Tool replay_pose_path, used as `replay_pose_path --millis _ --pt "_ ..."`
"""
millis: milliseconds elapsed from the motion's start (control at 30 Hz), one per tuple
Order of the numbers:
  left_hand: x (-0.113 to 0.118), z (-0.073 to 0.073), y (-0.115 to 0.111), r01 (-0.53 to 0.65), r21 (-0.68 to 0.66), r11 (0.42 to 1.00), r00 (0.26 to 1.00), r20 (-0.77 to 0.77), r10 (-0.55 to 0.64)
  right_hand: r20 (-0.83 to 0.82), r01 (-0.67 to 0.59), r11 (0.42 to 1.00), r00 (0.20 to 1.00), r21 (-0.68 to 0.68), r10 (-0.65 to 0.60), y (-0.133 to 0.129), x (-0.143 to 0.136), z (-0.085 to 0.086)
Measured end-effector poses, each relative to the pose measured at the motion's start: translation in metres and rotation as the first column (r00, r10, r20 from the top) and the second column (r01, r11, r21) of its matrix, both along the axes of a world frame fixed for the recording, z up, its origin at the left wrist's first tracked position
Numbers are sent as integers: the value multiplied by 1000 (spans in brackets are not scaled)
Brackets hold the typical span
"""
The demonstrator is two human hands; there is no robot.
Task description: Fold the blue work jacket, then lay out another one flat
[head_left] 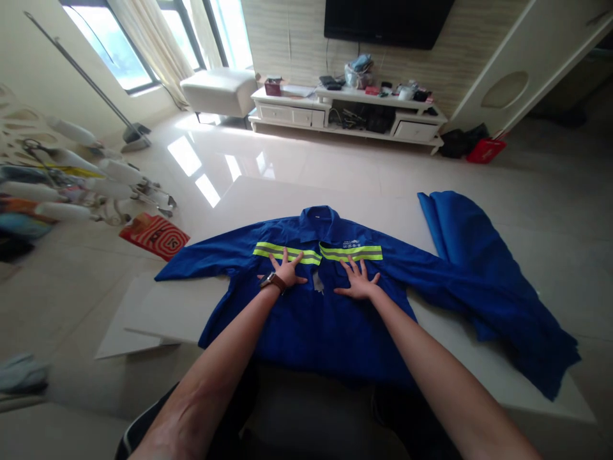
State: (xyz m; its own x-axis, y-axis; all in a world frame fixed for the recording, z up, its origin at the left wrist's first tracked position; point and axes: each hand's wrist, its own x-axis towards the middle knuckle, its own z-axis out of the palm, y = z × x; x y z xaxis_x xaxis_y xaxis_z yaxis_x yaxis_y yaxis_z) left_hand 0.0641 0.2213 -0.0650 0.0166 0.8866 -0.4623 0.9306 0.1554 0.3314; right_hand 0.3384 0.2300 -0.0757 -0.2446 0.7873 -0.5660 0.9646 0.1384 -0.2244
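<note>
A blue work jacket with yellow-green reflective chest bands lies spread out, front up, on a pale table. Its collar points away from me and both sleeves reach out sideways. My left hand rests flat on the chest at the left, fingers spread, a brown-strapped watch on the wrist. On the other side of the front opening, my right hand presses flat with spread fingers just below the band. More blue cloth lies at the right, partly under the right sleeve.
A red paper bag stands beyond the table's left end, near a cluster of white padded rods. Across the tiled floor are a white TV cabinet with clutter on it and a pale stool. A red bag sits at the cabinet's right.
</note>
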Motion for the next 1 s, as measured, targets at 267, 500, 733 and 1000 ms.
replay_pose_path --millis 267,500,733,1000 --pt "-25 -15 135 -49 2 999 998 49 49 33 -16 999 999 48 14 129 -16 -9" --pt "-36 -20 211 -38 13 999 999 18 37 70 -13 996 998 89 7 195 -30 -11" --pt "-38 -20 225 -32 1 999 999 -2 32 58 -58 993 997 104 52 224 -30 -22" --pt "-40 -26 228 -40 17 999 999 -2 41 51 -104 983 994 150 97 233 -25 -36"
